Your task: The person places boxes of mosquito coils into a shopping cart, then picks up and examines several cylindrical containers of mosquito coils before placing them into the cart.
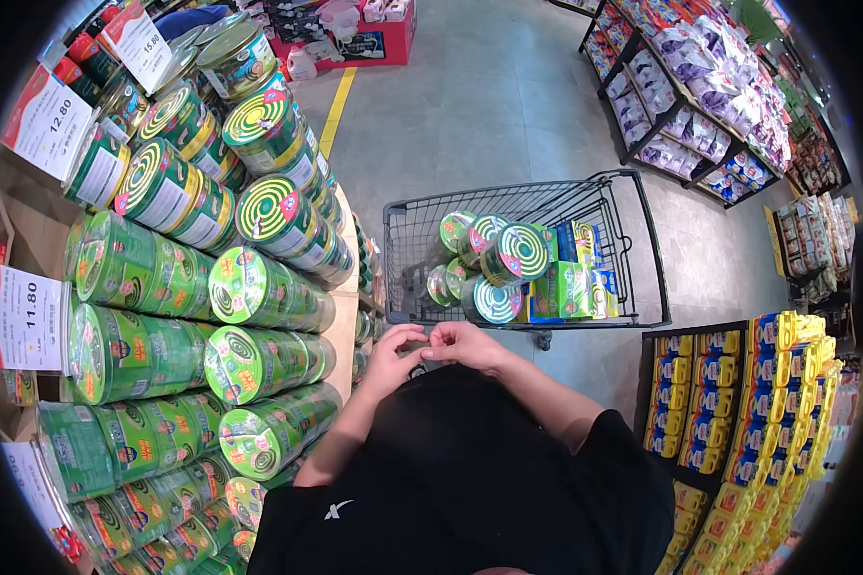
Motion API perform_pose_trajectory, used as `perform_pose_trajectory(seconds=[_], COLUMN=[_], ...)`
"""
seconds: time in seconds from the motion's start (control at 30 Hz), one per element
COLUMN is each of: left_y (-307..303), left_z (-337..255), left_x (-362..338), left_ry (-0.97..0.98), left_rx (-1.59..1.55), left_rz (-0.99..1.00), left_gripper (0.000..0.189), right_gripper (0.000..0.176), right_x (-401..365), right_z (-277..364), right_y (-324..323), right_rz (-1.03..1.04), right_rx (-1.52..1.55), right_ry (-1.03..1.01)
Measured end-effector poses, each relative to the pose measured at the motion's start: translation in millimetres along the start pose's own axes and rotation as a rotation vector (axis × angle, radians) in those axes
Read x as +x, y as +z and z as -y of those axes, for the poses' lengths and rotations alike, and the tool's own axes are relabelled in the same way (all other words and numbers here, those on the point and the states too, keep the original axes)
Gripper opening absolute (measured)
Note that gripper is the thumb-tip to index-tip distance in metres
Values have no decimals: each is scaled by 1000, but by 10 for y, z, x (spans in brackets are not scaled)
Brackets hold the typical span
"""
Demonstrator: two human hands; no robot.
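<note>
My left hand [393,356] and my right hand [465,345] meet in front of my chest, fingertips touching each other. Neither hand holds a product; the fingers are curled together and I cannot tell if something tiny is pinched. Just beyond my hands stands a black wire shopping cart [633,230] holding several round green tins with spiral lids [523,251] and green boxes [566,287]. To my left, shelves carry stacked green tins of the same kind [259,287].
Price tags reading 11.80 [24,321], 12.80 [46,120] and 15.80 [139,43] hang on the left shelves. A rack of yellow packages [758,402] stands at the right. Further shelves of bagged goods [700,86] line the far right. Grey floor aisle runs ahead.
</note>
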State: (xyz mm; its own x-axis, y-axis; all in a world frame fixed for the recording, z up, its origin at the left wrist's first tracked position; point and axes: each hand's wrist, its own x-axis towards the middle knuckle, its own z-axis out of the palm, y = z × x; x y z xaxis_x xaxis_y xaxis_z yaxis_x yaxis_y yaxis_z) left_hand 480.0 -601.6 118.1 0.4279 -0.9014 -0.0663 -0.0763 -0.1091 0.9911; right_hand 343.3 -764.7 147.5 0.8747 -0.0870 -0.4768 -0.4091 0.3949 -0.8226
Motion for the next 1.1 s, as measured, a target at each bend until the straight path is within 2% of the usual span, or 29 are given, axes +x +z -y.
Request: perform_pose_trajectory(seconds=[0.23, 0.37, 0.47, 0.5, 0.57, 0.67, 0.77, 0.83, 0.87, 0.9, 0.97, 1.07, 1.1], left_y=[37, 21, 44, 7, 97, 55, -34, -22, -23, -32, 11, 169, 261], left_z=[177, 180, 249, 92, 150, 32, -34, 27, 32, 22, 10, 109, 130], left_x=[-93, -83, -64, -54, -26, 66, 174, 259, 299, 349, 485, 792, 921], left_ry=[-197, -137, -186, -198, -182, -227, -253, -180, -209, -236, -311, -423, -468], left_rx=[-375, -179, -176, -179, -245, -380, -395, -577, -595, -610, -594, -605, -568], left_rz=[93, 64, 56, 52, -1, -92, -205, -267, -273, -275, -259, -127, -77], left_gripper=[31, 37, 40, 41, 40, 38, 35, 32, 32, 32, 39, 47, 49], right_gripper=[24, 23, 21, 21, 20, 18, 14, 5, 21, 38, 50, 54, 56], right_x=[-8, 27, 117, 165, 219, 279, 373, 370, 391, 414, 450, 453, 488], right_z=[6, 5, 107, 143, 203, 465, 677, 922, 949, 943, 828, 720, 615], right_y=[61, 40, -38, -82, -225, -567, -1261, -1652, -1902, -2123, -2644, -2955, -3083], right_rz=[-20, -23, 38, 75, 128, 63, -200, -310, -449, -505, -582, -565, -556], right_rx=[19, -21, -9, -12, -7, 39, -153, -263, -460, -489, -930, -1440, -1407], right_ry=[61, 74, 152, 149, 143, 83, -37, -97, -107, -114, -219, -71, 20])
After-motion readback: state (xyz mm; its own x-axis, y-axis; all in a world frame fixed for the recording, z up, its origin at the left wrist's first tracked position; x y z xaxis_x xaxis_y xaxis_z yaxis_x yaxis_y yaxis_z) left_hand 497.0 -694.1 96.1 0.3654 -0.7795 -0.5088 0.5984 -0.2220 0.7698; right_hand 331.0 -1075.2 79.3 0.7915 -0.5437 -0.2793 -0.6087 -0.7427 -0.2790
